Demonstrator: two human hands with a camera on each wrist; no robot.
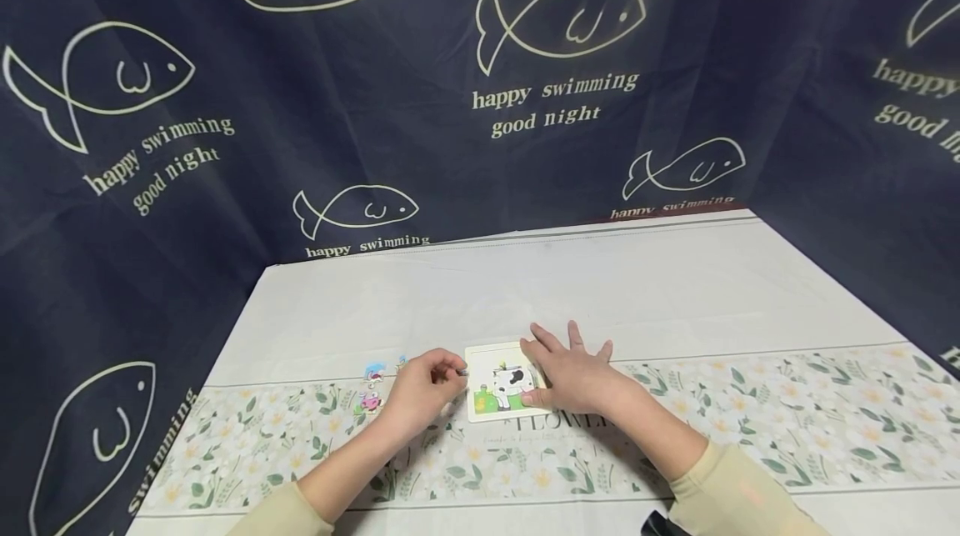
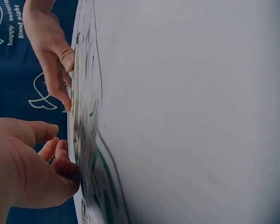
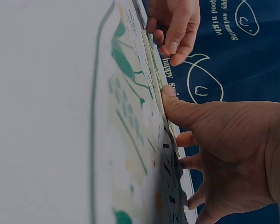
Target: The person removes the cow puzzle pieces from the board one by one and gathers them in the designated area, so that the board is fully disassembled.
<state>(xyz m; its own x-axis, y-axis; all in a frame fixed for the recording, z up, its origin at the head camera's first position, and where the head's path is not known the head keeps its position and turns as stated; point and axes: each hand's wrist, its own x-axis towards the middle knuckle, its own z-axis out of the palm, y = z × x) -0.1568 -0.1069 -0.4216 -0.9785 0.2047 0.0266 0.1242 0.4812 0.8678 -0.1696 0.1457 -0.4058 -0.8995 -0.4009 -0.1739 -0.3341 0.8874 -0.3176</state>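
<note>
A flat picture board (image 1: 495,418) with a pale border and a black-patched white cow on green lies on the table. My right hand (image 1: 573,378) rests over its right edge with fingers spread, the thumb on the picture near the lower right. Beside the board's left edge is my left hand (image 1: 426,382), its fingers curled and low to the table. A small greyish spot shows at its fingertips; I cannot tell whether that is a pinched piece. To the left lie small cut-out pieces: a pink one (image 1: 371,403), a blue one (image 1: 374,370), and another (image 1: 401,363) partly behind the left hand.
The white table (image 1: 525,286) has a flower-printed band (image 1: 750,403) with lettering across it. A dark blue curtain (image 1: 420,86) with fish drawings hangs behind and at the sides. Some black object (image 1: 663,524) sits at the front edge near the right sleeve.
</note>
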